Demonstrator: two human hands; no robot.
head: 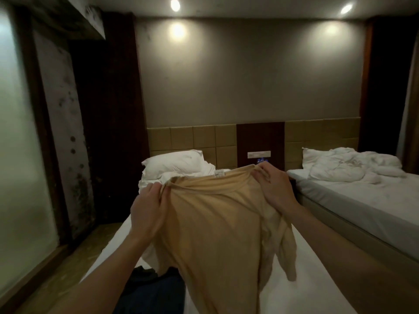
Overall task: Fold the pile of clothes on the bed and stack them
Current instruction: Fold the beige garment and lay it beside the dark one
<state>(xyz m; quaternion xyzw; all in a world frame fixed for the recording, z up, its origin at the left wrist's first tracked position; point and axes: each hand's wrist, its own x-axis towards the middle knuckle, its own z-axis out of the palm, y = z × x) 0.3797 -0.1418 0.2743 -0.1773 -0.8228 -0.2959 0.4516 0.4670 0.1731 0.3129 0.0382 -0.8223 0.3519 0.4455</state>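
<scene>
Tan shirt (215,227) hangs pinched at its shoulders by left hand (147,209) and right hand (275,189).

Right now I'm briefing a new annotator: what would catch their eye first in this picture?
A tan T-shirt held up mid-frame, the left hand and right hand pinching its shoulders beside the collar. Below it lies a white bed with a dark garment at its near left. A white pillow sits at the headboard.

head view, close above bed (317,275), facing headboard (192,141)
</scene>
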